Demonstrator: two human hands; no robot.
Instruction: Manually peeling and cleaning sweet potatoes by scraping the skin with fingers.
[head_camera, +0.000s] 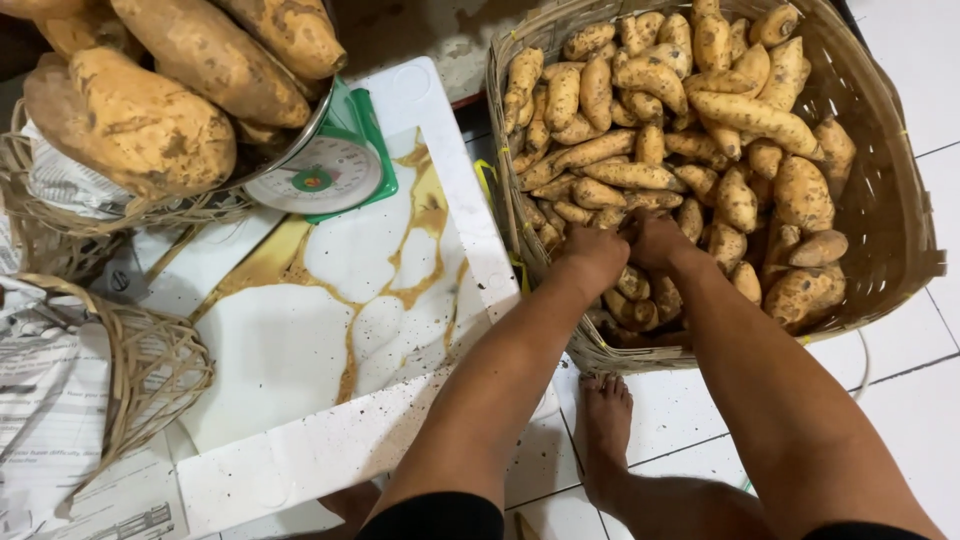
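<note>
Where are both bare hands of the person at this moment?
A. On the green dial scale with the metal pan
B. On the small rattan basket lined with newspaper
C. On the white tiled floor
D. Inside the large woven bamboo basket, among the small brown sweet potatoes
D: the left hand and the right hand are side by side in the large woven bamboo basket, closed among the small brown sweet potatoes.

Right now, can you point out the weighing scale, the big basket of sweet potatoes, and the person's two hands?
Weighing scale (313, 176): head view, on its round dial.
Basket (888, 215): head view, on its woven right wall.
Left hand (594, 257): head view, back of hand.
Right hand (653, 239): head view, back of hand.
</note>
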